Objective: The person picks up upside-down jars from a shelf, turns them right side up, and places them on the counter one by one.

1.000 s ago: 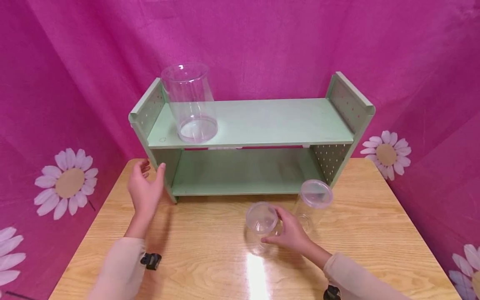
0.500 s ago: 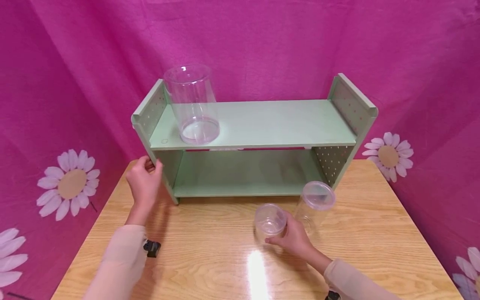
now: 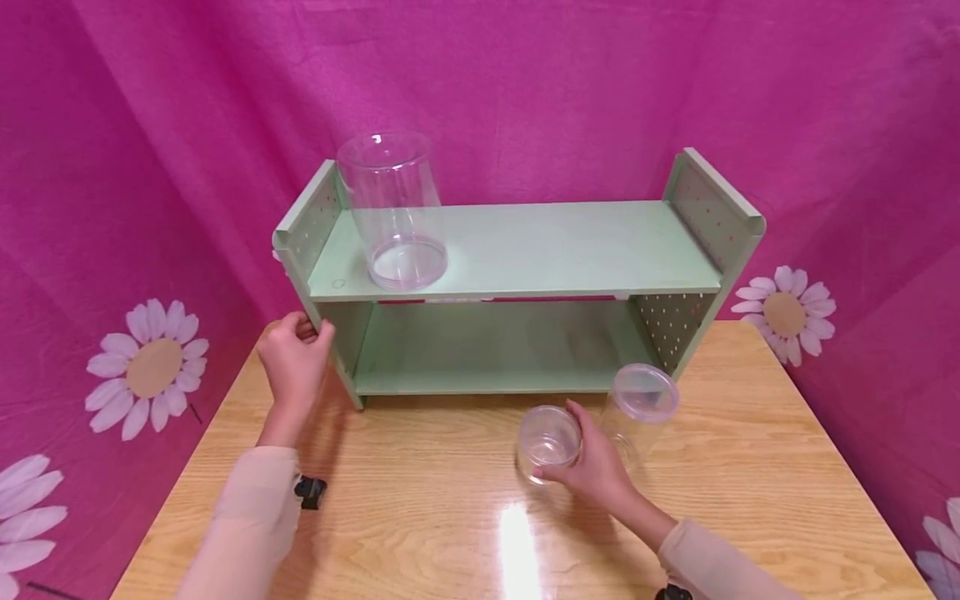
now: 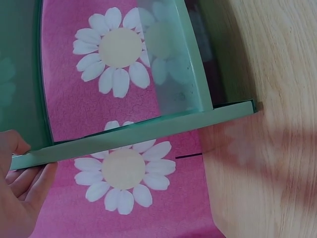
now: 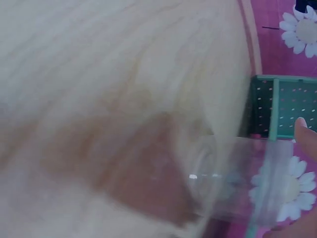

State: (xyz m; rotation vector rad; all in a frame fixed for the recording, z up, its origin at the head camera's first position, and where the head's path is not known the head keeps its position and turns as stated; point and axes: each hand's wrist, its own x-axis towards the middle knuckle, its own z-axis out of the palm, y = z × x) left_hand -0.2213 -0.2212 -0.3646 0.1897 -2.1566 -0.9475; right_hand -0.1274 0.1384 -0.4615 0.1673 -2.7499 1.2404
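Observation:
My left hand point(image 3: 296, 362) pinches the front edge of the left side panel of a green two-tier shelf point(image 3: 525, 250); in the left wrist view the thumb lies on one face of the panel point(image 4: 129, 131) and the fingers on the other. A short clear plastic jar point(image 3: 550, 437) stands on the table before the shelf. Loosely around its right side is my right hand point(image 3: 600, 467), thumb at the near side; in the right wrist view a fingertip stands apart from a clear jar point(image 5: 247, 181). Behind the right hand is a taller clear jar point(image 3: 641, 408).
A large clear jar point(image 3: 401, 212) stands at the left end of the upper shelf. The lower shelf point(image 3: 487, 346) sits just above the wooden table point(image 3: 420, 500). Pink curtain point(image 3: 525, 100) with white flowers closes off the back and both sides.
The left hand has come onto the shelf's side panel and taken hold of it. The right hand has shifted the short jar right toward the taller one, and its fingers have since loosened.

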